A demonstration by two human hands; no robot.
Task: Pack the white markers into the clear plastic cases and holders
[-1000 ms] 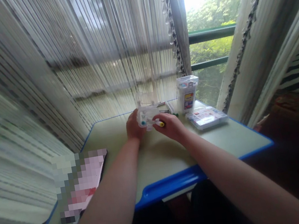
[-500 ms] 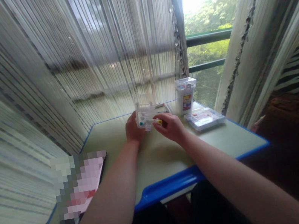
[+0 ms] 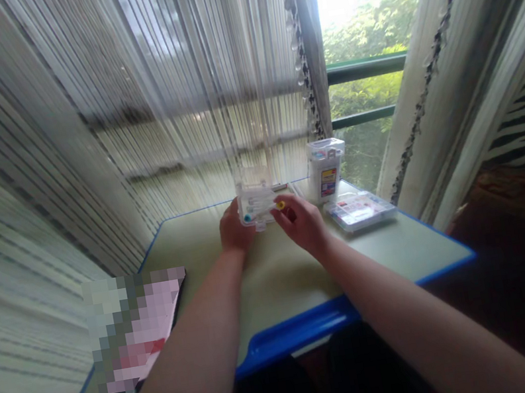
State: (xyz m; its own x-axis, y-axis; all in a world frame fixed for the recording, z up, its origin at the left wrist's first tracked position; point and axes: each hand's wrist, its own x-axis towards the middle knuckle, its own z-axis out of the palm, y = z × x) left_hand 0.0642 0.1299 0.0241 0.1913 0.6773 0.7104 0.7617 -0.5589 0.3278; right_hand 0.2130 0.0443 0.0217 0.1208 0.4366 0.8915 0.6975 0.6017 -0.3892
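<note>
My left hand [image 3: 234, 229] is closed around the left side of a small clear plastic case [image 3: 257, 219], tilted up above the table. The case's lid [image 3: 255, 176] stands open at the back. Whitish pieces lie inside, and a teal round piece [image 3: 247, 218] sits at the lower left corner. My right hand [image 3: 304, 221], at the case's right side, pinches a small yellow-ended item [image 3: 281, 205] between thumb and fingers. Its exact kind is too small to make out.
A tall clear-lidded container [image 3: 327, 175] with a colourful label stands at the back right. In front of it lies a flat transparent box [image 3: 361, 210]. A pink blurred item [image 3: 155, 322] rests on the left. The table [image 3: 285, 273] has a blue edge; string curtains hang behind.
My right hand has shifted slightly upward with the yellow-ended item, whose yellow end now faces me more. The left hand and the case have hardly moved.
</note>
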